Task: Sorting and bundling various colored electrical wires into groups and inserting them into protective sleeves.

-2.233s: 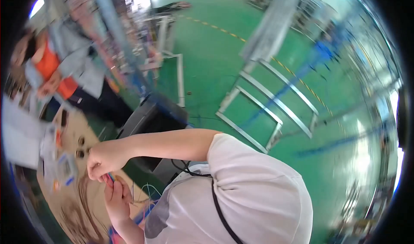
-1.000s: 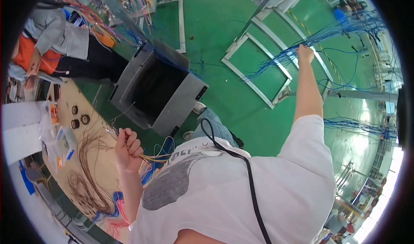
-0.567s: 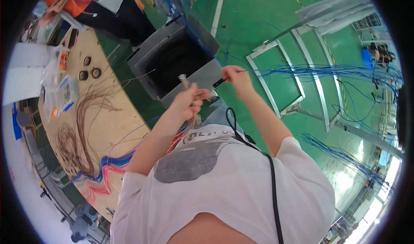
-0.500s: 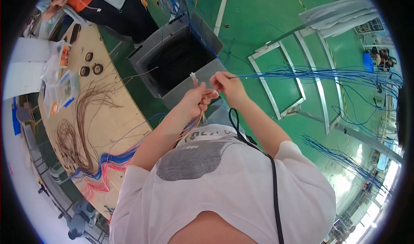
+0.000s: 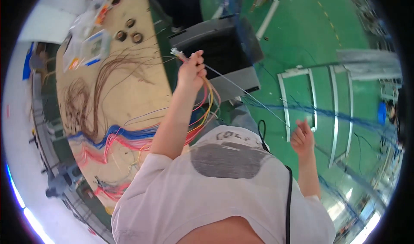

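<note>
My left hand is closed around a bundle of colored wires, red, yellow and pink among them. White connectors stick out past its thumb side. Stretched straight between my two hands runs a single pale bluish wire. Its far end meets the fingers of my right hand, which is closed on it out to the right, over the floor. Below my left hand the bundle curves back toward my body and the table.
A wooden table on the left holds brown wires, blue and red wire bundles, tape rolls and a clear box. Ahead is a grey bin. Blue wires cross a metal frame on the right. Someone stands beyond the bin.
My right hand has moved away from the left, out to the right and nearer my body, drawing the wire straight. My left hand still grips the bundle. The view has shifted.
</note>
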The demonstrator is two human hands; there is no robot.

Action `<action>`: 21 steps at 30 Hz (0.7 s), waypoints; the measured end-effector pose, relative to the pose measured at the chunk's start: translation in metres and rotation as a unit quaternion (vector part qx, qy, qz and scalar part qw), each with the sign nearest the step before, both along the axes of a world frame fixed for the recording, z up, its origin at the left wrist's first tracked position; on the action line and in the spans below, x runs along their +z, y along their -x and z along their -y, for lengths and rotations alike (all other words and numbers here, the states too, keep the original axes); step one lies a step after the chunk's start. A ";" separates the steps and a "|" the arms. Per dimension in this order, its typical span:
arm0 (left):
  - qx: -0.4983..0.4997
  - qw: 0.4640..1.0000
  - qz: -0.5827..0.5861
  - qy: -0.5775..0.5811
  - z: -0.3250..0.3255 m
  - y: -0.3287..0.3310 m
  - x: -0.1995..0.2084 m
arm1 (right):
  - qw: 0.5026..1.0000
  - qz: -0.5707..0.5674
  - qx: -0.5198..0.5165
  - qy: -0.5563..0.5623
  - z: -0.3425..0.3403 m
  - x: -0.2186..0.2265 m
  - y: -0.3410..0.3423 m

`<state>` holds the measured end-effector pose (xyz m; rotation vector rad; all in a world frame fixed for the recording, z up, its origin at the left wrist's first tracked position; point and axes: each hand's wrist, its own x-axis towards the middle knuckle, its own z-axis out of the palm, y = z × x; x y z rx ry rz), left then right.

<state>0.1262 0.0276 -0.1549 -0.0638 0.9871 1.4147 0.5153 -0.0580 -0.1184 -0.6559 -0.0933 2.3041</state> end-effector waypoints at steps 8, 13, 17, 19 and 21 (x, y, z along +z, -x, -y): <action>0.005 0.993 -0.045 -0.108 0.002 0.005 0.008 | 0.960 0.068 -0.152 0.225 0.029 -0.027 -0.035; 0.054 0.995 -0.050 -0.069 0.003 -0.013 -0.011 | 0.936 0.152 -0.143 0.283 0.032 -0.066 -0.079; -0.030 0.999 0.012 -0.024 0.022 -0.031 -0.027 | 0.788 0.467 0.196 0.350 -0.010 -0.042 -0.039; -0.106 0.993 0.028 0.040 0.031 -0.040 -0.039 | 0.648 0.565 0.497 0.118 -0.071 -0.027 0.020; -0.133 0.985 -0.034 0.109 0.035 -0.052 -0.049 | 0.629 0.565 0.533 0.048 -0.133 -0.079 0.048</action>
